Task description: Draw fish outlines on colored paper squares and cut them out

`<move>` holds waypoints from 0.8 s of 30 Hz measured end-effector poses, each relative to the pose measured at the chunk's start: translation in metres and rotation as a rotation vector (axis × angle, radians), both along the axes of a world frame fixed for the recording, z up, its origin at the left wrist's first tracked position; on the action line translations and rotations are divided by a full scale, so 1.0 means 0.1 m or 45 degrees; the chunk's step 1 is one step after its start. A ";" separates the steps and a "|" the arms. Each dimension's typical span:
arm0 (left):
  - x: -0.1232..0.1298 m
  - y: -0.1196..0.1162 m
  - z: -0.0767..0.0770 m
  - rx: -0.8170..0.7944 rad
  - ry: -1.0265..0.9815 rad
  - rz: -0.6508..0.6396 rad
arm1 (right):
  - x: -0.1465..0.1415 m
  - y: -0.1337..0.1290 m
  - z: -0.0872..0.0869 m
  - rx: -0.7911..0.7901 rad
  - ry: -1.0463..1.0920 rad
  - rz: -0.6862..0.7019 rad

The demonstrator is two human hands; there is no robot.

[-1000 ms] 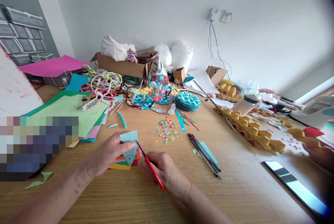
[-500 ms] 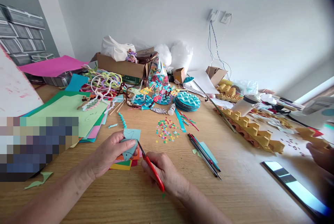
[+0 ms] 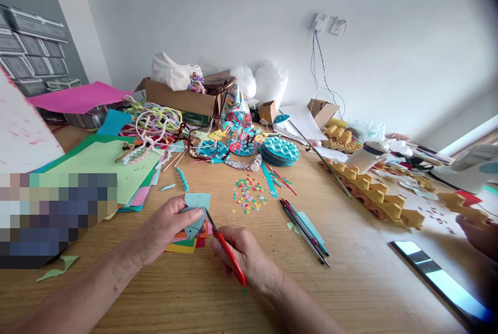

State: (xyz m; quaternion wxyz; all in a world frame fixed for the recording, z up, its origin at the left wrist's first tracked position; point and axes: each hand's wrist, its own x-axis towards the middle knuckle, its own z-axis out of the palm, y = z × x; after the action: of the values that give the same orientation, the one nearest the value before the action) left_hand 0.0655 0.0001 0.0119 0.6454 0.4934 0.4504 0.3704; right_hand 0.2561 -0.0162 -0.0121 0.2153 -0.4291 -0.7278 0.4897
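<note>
My left hand (image 3: 177, 222) pinches a light blue piece of paper (image 3: 197, 199) with a fish outline drawn on it. My right hand (image 3: 247, 256) is closed round the red handles of a pair of scissors (image 3: 230, 259). The scissor blades meet the right edge of the blue paper, close to my left fingertips. Below the paper, partly hidden by my left hand, lies a small stack of coloured paper (image 3: 182, 246) in yellow, green, red and orange.
Paper confetti dots (image 3: 249, 194) lie ahead, with several pens (image 3: 305, 233) to their right. Coloured sheets (image 3: 97, 160) are stacked left. Yellow egg cartons (image 3: 373, 194) and a phone (image 3: 436, 277) are at right, where another person's hand (image 3: 478, 235) shows. Blue scalloped paper plates (image 3: 279, 151) stand further back.
Both hands keep nearly the same place, with the paper and scissors shifted very slightly to the right. The scissors stay at the paper's edge.
</note>
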 end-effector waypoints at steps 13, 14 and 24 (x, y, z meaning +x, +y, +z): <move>-0.01 0.01 -0.02 -0.013 -0.058 -0.019 | 0.00 -0.01 -0.01 -0.090 0.101 -0.008; -0.01 0.01 -0.02 -0.020 -0.059 -0.020 | 0.00 -0.01 0.00 -0.096 0.104 -0.007; -0.01 0.00 -0.02 -0.042 -0.097 -0.016 | 0.00 -0.02 0.01 -0.137 0.156 -0.008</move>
State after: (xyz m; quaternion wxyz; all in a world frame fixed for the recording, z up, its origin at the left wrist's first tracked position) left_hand 0.0648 0.0003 0.0097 0.6725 0.4709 0.4285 0.3773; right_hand 0.2566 -0.0184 -0.0115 0.2375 -0.4117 -0.6845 0.5528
